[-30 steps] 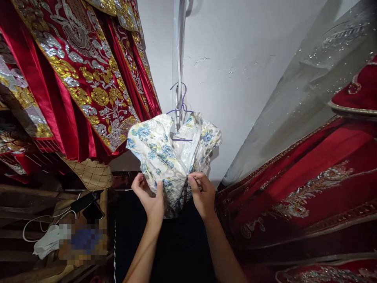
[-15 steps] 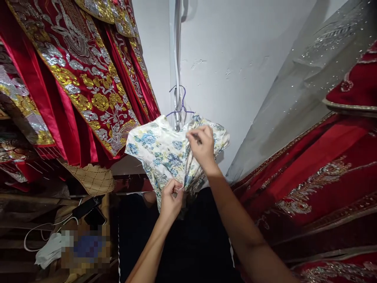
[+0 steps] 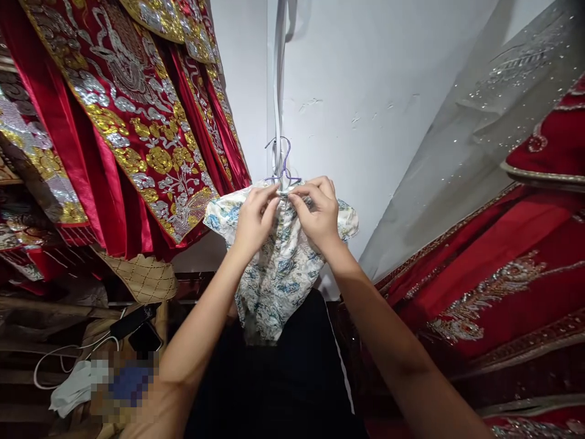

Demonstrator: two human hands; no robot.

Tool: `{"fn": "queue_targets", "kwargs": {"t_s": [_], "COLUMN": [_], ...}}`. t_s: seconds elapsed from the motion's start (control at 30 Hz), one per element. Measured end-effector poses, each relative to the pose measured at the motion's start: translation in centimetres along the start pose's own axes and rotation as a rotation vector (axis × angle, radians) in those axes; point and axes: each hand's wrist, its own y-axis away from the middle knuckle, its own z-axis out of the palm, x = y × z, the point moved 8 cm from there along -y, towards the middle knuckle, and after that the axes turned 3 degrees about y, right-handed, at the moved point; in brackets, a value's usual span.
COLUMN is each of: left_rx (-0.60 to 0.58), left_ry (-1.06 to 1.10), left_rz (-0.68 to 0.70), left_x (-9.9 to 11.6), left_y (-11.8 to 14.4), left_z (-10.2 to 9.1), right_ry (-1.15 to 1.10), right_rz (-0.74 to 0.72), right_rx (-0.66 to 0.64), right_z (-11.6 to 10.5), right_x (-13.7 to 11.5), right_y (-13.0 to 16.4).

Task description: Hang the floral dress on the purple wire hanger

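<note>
A white floral blouse (image 3: pixel 278 268) with blue flowers hangs on a thin purple hanger (image 3: pixel 287 160), its short sleeves spread to both sides. My left hand (image 3: pixel 256 221) pinches the left side of its neckline, fingers closed on the cloth. Close beside it, my right hand (image 3: pixel 317 213) grips the right side of the neckline between thumb and fingers. The two pinches nearly meet at the middle of the collar, just below the hanger. Both hands cover parts of the shoulders and upper front.
A light strap (image 3: pixel 278 79) runs down the white wall (image 3: pixel 356 73) to the hanger. Red embroidered garments (image 3: pixel 155 152) hang at left, with more red beaded cloth (image 3: pixel 512 274) and sheer grey fabric (image 3: pixel 439 152) at right. A phone (image 3: pixel 145 339) and white cable (image 3: pixel 50 350) lie lower left.
My left hand has risen from the lower front edge to the neckline. My right hand has moved slightly, now grasping the collar. The blouse's front edges have come together at the middle.
</note>
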Motion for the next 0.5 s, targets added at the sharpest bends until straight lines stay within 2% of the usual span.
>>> {"fn": "queue_targets", "kwargs": {"t_s": [0.07, 0.13, 0.2, 0.27, 0.33, 0.4, 0.5], "left_rx": [-0.019, -0.028, -0.02, 0.023, 0.13, 0.292, 0.561], "left_ry": [-0.076, -0.107, -0.043, 0.09, 0.218, 0.305, 0.46], "left_rz": [0.07, 0.085, 0.031, -0.051, -0.11, -0.149, -0.275], "left_x": [0.2, 0.2, -0.2, -0.9, -1.8, -3.3, -7.5], "left_y": [-1.7, -2.2, -2.3, -2.8, -3.6, -4.3, -3.4], "left_z": [0.3, 0.7, 0.9, 0.4, -1.4, -4.7, -10.4], "right_ry": [-0.034, -0.056, -0.048, -0.033, -0.038, -0.069, -0.149], "right_rz": [-0.023, -0.066, -0.115, -0.18, -0.257, -0.292, -0.185], "right_rx": [0.024, 0.043, 0.031, -0.046, -0.187, -0.3, -0.271], "right_z": [0.0, 0.7, 2.1, 4.2, 6.3, 7.2, 5.9], "right_x": [0.5, 1.2, 2.1, 2.9, 3.3, 3.3, 3.1], "right_y": [0.1, 0.7, 1.9, 3.6, 5.9, 8.2, 9.8]}}
